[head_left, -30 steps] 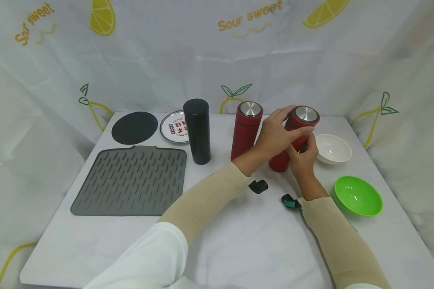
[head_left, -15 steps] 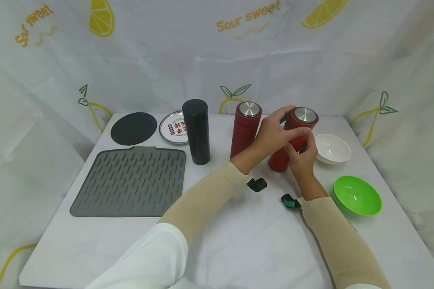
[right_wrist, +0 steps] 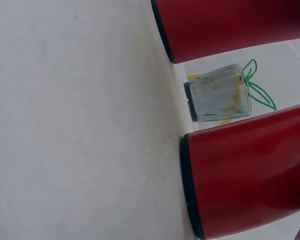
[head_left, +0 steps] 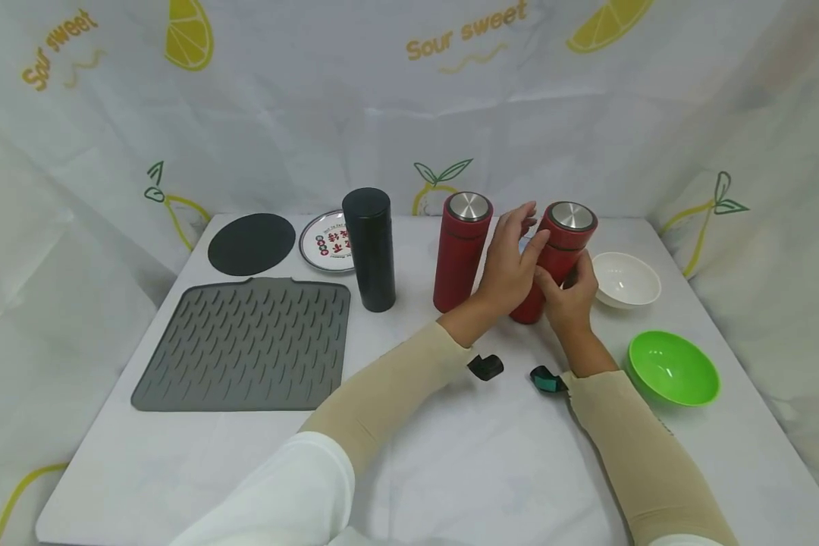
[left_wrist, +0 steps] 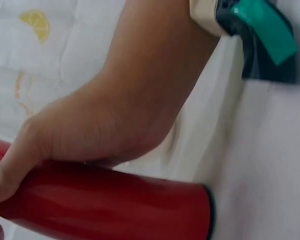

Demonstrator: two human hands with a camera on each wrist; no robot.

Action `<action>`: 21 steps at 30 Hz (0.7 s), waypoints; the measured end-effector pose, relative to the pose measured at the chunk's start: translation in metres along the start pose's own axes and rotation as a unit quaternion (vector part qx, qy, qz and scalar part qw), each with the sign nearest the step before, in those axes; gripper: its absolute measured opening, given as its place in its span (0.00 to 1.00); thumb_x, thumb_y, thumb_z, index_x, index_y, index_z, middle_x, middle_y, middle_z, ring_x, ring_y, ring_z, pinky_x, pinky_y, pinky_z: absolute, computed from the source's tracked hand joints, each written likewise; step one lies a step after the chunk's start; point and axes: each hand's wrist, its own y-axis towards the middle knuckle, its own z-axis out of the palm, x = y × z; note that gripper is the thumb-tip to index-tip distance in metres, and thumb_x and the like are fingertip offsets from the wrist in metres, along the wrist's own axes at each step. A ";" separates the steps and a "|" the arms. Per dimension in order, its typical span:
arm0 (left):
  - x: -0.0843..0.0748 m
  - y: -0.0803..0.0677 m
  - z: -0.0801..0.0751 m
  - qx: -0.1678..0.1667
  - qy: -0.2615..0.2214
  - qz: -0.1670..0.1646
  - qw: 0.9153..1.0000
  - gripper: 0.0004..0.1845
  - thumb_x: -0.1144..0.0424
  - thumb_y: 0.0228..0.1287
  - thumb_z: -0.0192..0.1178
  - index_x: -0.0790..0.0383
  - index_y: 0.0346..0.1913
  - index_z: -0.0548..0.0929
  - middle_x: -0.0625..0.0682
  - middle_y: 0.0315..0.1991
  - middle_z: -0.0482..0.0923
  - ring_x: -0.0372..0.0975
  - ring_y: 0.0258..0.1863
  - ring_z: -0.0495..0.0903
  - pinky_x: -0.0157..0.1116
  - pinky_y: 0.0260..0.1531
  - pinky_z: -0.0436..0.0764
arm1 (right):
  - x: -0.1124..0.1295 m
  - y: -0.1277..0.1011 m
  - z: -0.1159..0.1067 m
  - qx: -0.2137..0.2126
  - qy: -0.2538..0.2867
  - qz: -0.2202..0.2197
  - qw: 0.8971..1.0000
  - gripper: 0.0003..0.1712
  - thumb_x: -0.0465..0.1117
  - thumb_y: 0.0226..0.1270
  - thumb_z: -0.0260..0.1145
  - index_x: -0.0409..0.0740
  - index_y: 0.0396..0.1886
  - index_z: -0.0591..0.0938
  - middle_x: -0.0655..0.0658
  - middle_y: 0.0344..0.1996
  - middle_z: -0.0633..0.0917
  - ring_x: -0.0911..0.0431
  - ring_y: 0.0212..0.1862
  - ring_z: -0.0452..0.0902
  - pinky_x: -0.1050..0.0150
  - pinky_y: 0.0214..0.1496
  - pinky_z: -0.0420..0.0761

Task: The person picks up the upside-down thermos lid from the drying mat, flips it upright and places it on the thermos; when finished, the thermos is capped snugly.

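My right hand [head_left: 570, 297] grips a red thermos [head_left: 558, 262] around its middle, below the steel-topped lid [head_left: 572, 216]. That thermos stands on the table, and the left wrist view shows the right thumb wrapped over its red side. My left hand [head_left: 508, 262] is just left of the lid, fingers raised and apart from it, with the thumb tip overlapping the thermos edge in the head view. Behind my left hand stands a second red thermos [head_left: 460, 254], upright. A clear glass [right_wrist: 220, 95] shows between the two thermoses in the right wrist view, mostly hidden in the head view.
A black bottle [head_left: 374, 250] stands left of the thermoses, partly covering a round printed plate [head_left: 324, 258]. Farther left are a black round mat [head_left: 252, 244] and a grey ribbed mat [head_left: 242, 345]. At right sit a white bowl [head_left: 626, 280] and a green bowl [head_left: 674, 368].
My left hand has let go of the lid on the right red thermos and drawn back to the left, its fingers straightening. The right hand keeps its hold.
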 end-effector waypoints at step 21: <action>-0.008 0.009 0.008 -0.025 0.049 -0.090 0.994 0.40 0.46 0.57 0.69 0.54 0.68 0.64 0.41 0.59 0.67 0.24 0.55 0.64 0.24 0.51 0.71 | 0.002 -0.001 0.000 0.006 -0.039 0.009 0.999 0.26 0.34 0.57 0.66 0.38 0.58 0.76 0.47 0.49 0.80 0.57 0.50 0.76 0.64 0.60 0.73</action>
